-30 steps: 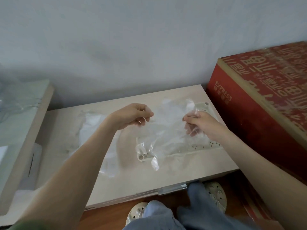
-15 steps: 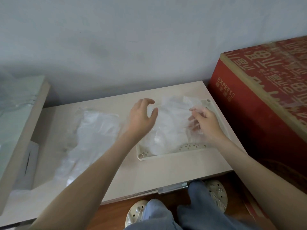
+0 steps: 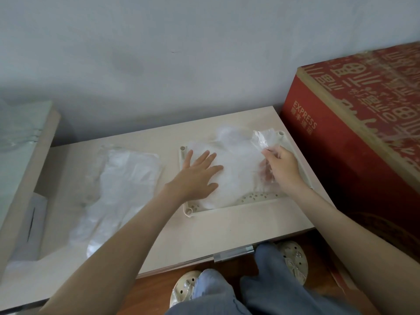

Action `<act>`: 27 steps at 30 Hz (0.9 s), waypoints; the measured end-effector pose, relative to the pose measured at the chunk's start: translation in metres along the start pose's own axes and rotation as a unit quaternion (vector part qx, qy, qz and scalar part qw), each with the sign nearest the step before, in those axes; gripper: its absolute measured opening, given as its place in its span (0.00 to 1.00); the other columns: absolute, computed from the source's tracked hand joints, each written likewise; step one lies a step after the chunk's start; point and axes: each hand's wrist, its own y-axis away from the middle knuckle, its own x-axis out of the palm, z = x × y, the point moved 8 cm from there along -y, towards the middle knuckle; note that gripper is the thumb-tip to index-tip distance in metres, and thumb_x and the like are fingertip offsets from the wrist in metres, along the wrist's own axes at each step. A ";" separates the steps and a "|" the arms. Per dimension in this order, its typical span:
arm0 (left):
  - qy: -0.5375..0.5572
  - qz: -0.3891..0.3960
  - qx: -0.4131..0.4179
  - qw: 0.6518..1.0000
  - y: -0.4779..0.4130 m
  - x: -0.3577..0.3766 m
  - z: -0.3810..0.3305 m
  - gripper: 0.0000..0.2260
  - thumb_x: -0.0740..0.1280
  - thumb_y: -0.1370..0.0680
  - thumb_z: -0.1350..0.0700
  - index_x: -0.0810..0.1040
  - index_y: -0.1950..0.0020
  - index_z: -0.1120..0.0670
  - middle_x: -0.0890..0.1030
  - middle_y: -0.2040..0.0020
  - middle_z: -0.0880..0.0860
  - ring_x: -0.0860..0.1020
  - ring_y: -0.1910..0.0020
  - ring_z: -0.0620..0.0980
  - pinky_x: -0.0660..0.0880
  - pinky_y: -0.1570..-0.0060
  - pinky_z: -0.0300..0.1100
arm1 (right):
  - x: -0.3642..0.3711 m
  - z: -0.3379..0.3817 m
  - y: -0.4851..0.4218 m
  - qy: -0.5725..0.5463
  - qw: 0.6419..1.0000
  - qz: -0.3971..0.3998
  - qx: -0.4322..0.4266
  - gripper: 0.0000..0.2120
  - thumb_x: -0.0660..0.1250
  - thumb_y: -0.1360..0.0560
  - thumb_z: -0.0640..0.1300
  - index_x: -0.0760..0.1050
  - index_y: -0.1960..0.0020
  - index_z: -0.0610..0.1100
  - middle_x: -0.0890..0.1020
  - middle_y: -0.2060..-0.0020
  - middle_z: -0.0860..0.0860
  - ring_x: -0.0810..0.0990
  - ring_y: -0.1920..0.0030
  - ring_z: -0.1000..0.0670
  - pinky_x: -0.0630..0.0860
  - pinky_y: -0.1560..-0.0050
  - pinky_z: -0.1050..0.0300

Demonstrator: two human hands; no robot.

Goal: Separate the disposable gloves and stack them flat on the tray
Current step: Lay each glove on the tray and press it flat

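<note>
A cream perforated tray (image 3: 256, 198) lies on the right half of the low table. Clear disposable gloves (image 3: 236, 164) are spread in it. My left hand (image 3: 197, 176) presses flat on their left side, fingers apart. My right hand (image 3: 281, 167) pinches the right edge of the top glove, and a corner of the film (image 3: 263, 138) stands up above my fingers. A loose pile of clear gloves (image 3: 118, 189) lies on the table's left half, untouched.
A red cardboard box (image 3: 354, 142) stands right against the table's right side. A pale wall runs behind. A light board with plastic film (image 3: 20, 142) leans at the left. My knees and shoes (image 3: 293, 260) are below the table's front edge.
The glove that both hands held up in the air has come down onto the tray. My left hand let go and now lies flat on it; my right still pinches its edge.
</note>
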 end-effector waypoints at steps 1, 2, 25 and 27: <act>-0.011 0.000 0.004 1.000 0.004 0.000 0.004 0.22 0.56 0.18 0.48 0.59 0.24 0.46 0.48 0.21 0.51 0.42 0.22 0.50 0.32 0.29 0.56 | -0.002 0.001 0.000 0.008 1.000 -0.004 -0.004 0.06 0.62 0.20 0.42 0.77 0.52 0.41 0.77 0.70 0.49 0.74 0.79 0.59 0.69 0.78 0.65; -0.014 -0.015 0.010 1.000 0.008 -0.001 0.007 0.21 0.58 0.19 0.49 0.63 0.26 0.47 0.51 0.21 0.52 0.45 0.22 0.50 0.34 0.28 0.57 | -0.003 0.002 0.000 0.012 1.000 -0.004 -0.007 0.06 0.62 0.20 0.41 0.77 0.52 0.41 0.77 0.70 0.48 0.74 0.79 0.58 0.69 0.78 0.66; 0.273 0.034 -0.247 0.929 0.021 -0.002 0.036 0.22 0.63 0.24 0.38 0.71 0.67 0.54 0.76 0.65 0.51 0.77 0.59 0.51 0.70 0.58 0.44 | 0.009 -0.010 -0.001 -0.119 0.987 -0.004 0.112 0.02 0.65 0.22 0.40 0.76 0.52 0.42 0.73 0.75 0.51 0.65 0.79 0.54 0.58 0.82 0.64; 0.289 0.034 -0.246 0.925 0.021 -0.004 0.036 0.15 0.67 0.24 0.45 0.74 0.65 0.54 0.77 0.63 0.50 0.78 0.56 0.53 0.71 0.54 0.44 | 0.010 -0.010 -0.001 -0.123 0.986 -0.003 0.116 0.03 0.65 0.23 0.40 0.76 0.51 0.41 0.73 0.77 0.53 0.64 0.79 0.54 0.58 0.82 0.64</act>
